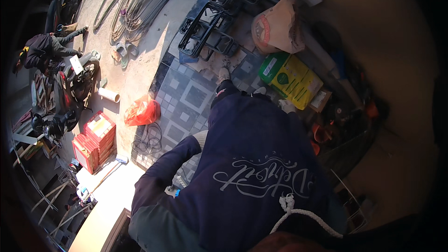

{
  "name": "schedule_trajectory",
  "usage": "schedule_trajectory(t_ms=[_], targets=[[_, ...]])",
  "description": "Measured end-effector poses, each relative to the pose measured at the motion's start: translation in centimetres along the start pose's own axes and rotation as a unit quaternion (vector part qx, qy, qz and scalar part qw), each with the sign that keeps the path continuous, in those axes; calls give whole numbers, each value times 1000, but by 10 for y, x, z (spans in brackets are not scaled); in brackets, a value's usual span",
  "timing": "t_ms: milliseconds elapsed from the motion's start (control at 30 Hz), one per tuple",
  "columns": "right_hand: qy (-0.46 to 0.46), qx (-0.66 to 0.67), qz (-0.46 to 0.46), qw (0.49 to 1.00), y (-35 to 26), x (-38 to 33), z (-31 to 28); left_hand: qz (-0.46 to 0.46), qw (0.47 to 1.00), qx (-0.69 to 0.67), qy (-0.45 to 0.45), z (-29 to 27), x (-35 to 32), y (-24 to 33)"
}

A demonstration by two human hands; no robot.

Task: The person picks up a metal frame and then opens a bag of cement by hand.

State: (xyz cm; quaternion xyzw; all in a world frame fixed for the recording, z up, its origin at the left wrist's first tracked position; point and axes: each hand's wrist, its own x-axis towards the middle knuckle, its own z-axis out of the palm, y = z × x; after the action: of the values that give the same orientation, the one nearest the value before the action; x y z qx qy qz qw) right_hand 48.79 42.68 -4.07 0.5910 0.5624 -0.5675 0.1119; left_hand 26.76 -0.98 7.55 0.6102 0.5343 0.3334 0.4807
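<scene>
Most of the view was taken up by the person's own navy hoodie (252, 158), its white drawstring (298, 214) hanging low to the right of the left hand (201, 138). Beyond that hand lay the patterned tiled floor (186, 91), and farther off in the same direction stood a stack of black metal frames (210, 28), with long bundled rods (140, 0) stretched out up and to the left of it. Two filled sacks sat far off to the upper right of the hand, one pale (275, 28) and one yellow and green (291, 79). Well away to the hand's left, parked motorbikes (77, 79) stood beside another person (44, 49) who was crouching. Nearer on that side were a stack of red boxes (95, 142) and, just above it, a red plastic bag (142, 112), with a short white pipe (108, 94) beyond. A coil of black cable (148, 141) lay on the tiles just left of the hand, apart from it. The left hand itself wore a pale glove at the end of the navy sleeve (163, 168); I could not tell whether its fingers were spread or closed, and nothing showed in its grasp. The right hand was out of sight.
</scene>
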Motion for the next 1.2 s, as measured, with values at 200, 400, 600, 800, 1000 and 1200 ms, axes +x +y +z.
schedule_trajectory(t_ms=[200,400,600,800,1000,1200], targets=[[-6,91,12,996,-21,-19,13,-2,1000,9,-29,-2,-27,-15],[22,107,4,994,15,-8,7,16,998,-6,-61,-10,-30,-26],[33,35,29,998,-27,-46,32,3,998,-2,-69,-21,-48,-28],[55,10,33,998,-21,-44,19,22,997,-17,-76,-18,-33,-38],[27,60,15,998,-10,-8,24,24,998,-21,-59,-21,-35,-42],[2,64,42,997,-46,-21,35,20,999,-34,-37,-23,-38,-47]])
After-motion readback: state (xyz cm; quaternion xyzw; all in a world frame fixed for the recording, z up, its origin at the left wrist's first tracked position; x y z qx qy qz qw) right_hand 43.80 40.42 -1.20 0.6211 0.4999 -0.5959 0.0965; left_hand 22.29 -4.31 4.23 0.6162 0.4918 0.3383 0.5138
